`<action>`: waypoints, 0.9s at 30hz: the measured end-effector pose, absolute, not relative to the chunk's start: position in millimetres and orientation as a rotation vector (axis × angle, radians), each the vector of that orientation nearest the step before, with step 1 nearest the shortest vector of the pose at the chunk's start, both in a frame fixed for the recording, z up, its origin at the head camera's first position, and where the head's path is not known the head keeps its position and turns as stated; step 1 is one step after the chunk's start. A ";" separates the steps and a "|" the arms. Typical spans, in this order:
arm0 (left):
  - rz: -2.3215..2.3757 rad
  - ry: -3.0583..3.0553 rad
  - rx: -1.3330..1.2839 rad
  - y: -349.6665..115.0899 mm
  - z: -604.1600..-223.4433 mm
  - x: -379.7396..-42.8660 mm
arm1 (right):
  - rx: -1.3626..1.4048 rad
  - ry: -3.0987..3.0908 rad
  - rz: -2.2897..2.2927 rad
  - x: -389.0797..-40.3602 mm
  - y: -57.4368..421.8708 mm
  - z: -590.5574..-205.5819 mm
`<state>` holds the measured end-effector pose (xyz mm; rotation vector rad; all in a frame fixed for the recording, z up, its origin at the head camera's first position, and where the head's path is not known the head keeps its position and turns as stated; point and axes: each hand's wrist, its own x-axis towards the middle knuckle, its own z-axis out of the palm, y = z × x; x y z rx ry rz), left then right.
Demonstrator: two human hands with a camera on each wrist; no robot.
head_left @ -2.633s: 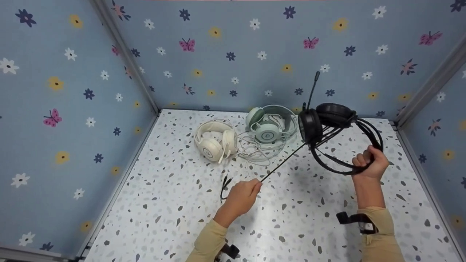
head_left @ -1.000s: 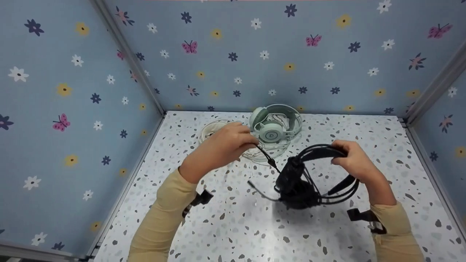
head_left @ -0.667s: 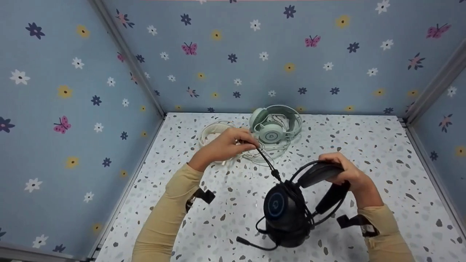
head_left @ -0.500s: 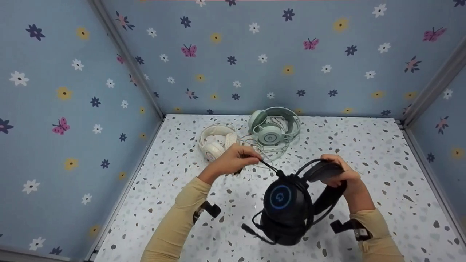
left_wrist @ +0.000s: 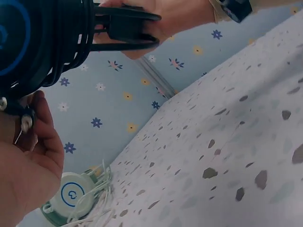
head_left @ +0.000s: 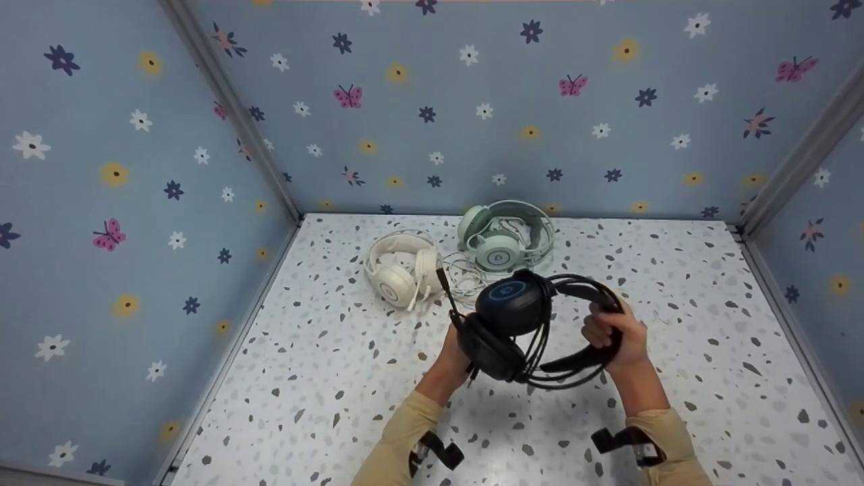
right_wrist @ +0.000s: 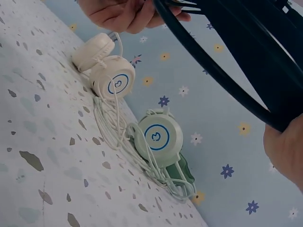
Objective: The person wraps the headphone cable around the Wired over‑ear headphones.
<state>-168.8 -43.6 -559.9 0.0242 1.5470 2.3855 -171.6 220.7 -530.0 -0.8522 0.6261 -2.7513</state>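
Observation:
Both hands hold a black over-ear headset [head_left: 513,305] over the speckled table, its ear cups toward the left and its boom microphone [head_left: 445,285] pointing up. The right hand [head_left: 626,337] grips the headband, fingers wrapped round it. Behind the lower ear cup, the left hand [head_left: 451,358] is partly hidden in the head view. From the left wrist, that left hand [left_wrist: 35,165] shows curled fingers at the headset's cable, with metal-tipped plugs [left_wrist: 26,120] sticking out beside them. Black cable strands hang looped around the cups and headband.
A cream headset [head_left: 395,283] lies on the table [head_left: 304,378] at the back left. Beside it, a pale green headset [head_left: 499,255] stands near the patterned rear wall [head_left: 472,135]. Their pale cables [right_wrist: 113,123] lie in loose coils between them.
The black headset has tipped so its microphone points up and its cups sit farther back. The left hand has come down from over the cream headset to behind the ear cups, bringing the cable along.

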 end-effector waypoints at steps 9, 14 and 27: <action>2.481 1.280 -0.001 -35.3 -578.2 -153.4 | -0.760 0.785 -2.901 -156.6 211.4 -534.2; 2.542 1.297 -0.085 -35.1 -582.7 -146.0 | -0.685 0.902 -3.008 -144.4 201.4 -536.8; 2.507 1.544 -0.283 -43.7 -549.6 -129.9 | -0.359 1.478 -3.216 -130.0 182.1 -537.7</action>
